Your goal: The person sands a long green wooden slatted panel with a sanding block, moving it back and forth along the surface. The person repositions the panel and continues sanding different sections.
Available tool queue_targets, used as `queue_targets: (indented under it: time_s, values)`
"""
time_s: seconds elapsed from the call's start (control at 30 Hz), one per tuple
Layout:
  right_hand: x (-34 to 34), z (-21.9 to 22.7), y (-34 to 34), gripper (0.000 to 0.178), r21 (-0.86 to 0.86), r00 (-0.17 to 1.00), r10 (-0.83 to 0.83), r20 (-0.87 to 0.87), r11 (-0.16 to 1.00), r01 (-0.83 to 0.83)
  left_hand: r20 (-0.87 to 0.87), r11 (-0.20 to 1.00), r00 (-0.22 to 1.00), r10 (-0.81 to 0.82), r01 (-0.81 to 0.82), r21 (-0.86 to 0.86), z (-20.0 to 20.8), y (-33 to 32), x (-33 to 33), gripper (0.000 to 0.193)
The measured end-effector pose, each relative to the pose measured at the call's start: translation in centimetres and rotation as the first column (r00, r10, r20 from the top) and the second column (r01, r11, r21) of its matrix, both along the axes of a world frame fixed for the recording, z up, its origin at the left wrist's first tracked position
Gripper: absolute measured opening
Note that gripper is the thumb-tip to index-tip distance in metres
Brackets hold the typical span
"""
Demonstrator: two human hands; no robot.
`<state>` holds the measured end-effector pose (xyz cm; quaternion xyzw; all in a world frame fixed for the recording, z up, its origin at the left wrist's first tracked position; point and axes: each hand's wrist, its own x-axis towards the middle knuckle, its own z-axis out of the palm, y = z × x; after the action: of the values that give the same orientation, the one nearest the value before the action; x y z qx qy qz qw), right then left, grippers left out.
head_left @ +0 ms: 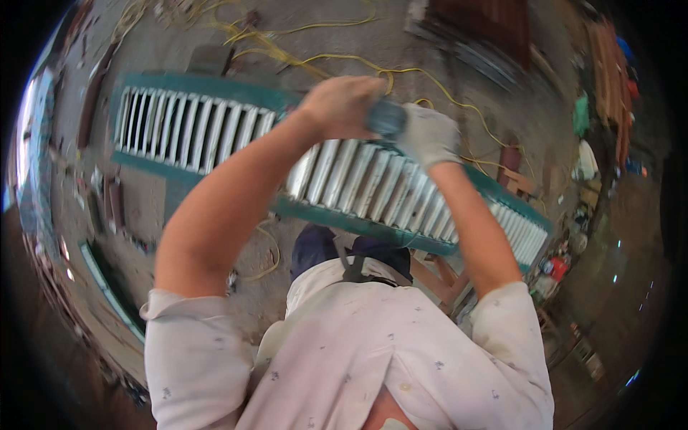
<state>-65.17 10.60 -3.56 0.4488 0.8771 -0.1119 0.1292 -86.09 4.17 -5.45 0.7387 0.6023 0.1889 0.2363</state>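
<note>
A long louvered shutter panel [380, 185] with a dark green frame and pale slats lies crosswise in front of me. Over its far edge, both my hands come together at a short, bluish, see-through cylinder [387, 119], blurred and perhaps a bottle. My bare left hand [344, 106] is closed around its left end. My right hand [428, 134], in a whitish work glove, is closed at its right end. Most fingertips are hidden or smeared by motion. My left forearm covers part of the slats.
Yellow cable [322, 57] winds over the floor beyond the panel. A dark reddish-brown wooden piece [480, 29] stands at the far right. Another narrow green-edged piece [111, 290] lies at left. Wood offcuts [441, 276] lie under the panel, and clutter [555, 269] lines the right side.
</note>
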Motion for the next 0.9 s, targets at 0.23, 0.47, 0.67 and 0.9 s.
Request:
queue_targets:
  time_s: [0.23,0.47,0.67,0.9]
  values:
    - [-7.7,-2.2,-3.1,0.026,0.072,0.967,-0.050,-0.250,0.995,0.071,-0.139,0.999,0.990,0.025,-0.031,-0.043,1.3,-1.9,-8.1,0.074]
    - [-3.4,-3.1,-2.6,0.025,0.036,0.956,-0.052,-0.288,0.997,0.065,-0.182,0.999,0.983,0.038,-0.040,-0.007,0.9,-1.9,-3.2,0.075]
    - [8.2,-2.5,-0.8,0.020,0.041,0.956,-0.039,-0.291,0.998,0.053,-0.139,0.993,0.988,-0.067,0.080,0.091,0.8,0.9,7.2,0.071]
    - [21.6,-1.0,2.0,0.019,0.030,0.985,-0.072,-0.156,0.997,0.078,-0.132,0.988,0.987,-0.089,0.104,0.112,0.0,3.8,20.2,0.072]
